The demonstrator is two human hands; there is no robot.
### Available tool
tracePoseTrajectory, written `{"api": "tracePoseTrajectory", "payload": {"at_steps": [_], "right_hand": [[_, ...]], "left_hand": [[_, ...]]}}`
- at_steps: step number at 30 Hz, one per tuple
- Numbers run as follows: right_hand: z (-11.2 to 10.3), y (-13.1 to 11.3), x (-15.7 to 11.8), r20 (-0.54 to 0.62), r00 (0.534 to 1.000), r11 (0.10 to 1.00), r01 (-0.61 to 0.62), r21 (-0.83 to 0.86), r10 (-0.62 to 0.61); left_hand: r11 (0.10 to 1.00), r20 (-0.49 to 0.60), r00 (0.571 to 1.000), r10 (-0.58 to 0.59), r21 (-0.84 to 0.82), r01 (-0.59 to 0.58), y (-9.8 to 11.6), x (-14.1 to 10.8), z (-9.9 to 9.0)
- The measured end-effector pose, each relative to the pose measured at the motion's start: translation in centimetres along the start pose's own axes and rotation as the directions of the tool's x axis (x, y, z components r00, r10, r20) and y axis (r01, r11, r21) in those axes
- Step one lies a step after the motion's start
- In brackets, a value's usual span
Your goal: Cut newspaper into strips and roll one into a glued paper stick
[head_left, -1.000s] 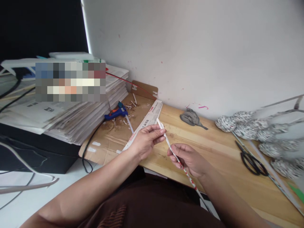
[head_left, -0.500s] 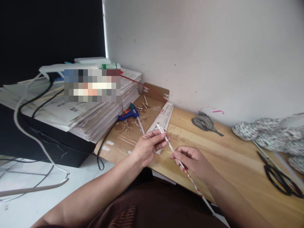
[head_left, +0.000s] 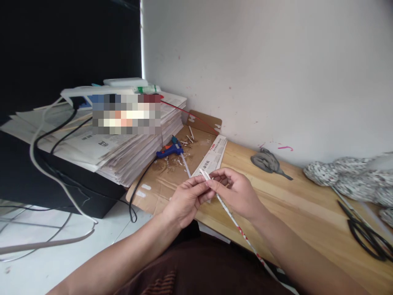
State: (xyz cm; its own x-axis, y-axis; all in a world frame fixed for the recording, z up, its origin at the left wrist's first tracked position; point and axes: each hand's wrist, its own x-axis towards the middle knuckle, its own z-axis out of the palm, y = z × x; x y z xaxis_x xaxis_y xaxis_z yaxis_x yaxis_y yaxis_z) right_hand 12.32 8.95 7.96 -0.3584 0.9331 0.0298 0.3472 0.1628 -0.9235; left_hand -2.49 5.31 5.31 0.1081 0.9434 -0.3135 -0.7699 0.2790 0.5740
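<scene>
A thin rolled paper stick (head_left: 232,220), white with red patches, slants from my fingers down toward my lap. Its upper end is pinched by my left hand (head_left: 188,198), thumb on top. My right hand (head_left: 236,191) closes on the same end, its thumb touching the left thumb tip. The white tip pokes out just above the fingers. Beneath and behind the hands lie long printed paper strips (head_left: 213,153) on the table.
A blue hot glue gun (head_left: 170,151) rests on cardboard (head_left: 153,174) with white scraps. Left stands a tall paper stack (head_left: 132,157) carrying a power strip (head_left: 101,91). To the right are a grey cloth-like lump (head_left: 266,161), speckled woven bundles (head_left: 346,176) and black scissors (head_left: 365,237).
My right hand has slid up the paper stick to meet my left hand at its upper end. The camera view has shifted slightly.
</scene>
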Motion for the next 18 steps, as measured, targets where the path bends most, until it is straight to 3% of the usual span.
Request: {"api": "tracePoseTrajectory", "payload": {"at_steps": [11, 18], "right_hand": [[1.3, -0.8, 0.5, -0.101, 0.978, 0.959, 0.151, -0.241, -0.18], [2.0, -1.1, 1.1, -0.088, 0.935, 0.85, 0.27, -0.452, -0.344]], "left_hand": [[1.0, -0.013, 1.0, -0.004, 0.005, 0.004, -0.1, -0.2, -1.1], [0.998, -0.021, 1.0, 0.001, -0.065, -0.002, 0.1, -0.1, -1.6]]}}
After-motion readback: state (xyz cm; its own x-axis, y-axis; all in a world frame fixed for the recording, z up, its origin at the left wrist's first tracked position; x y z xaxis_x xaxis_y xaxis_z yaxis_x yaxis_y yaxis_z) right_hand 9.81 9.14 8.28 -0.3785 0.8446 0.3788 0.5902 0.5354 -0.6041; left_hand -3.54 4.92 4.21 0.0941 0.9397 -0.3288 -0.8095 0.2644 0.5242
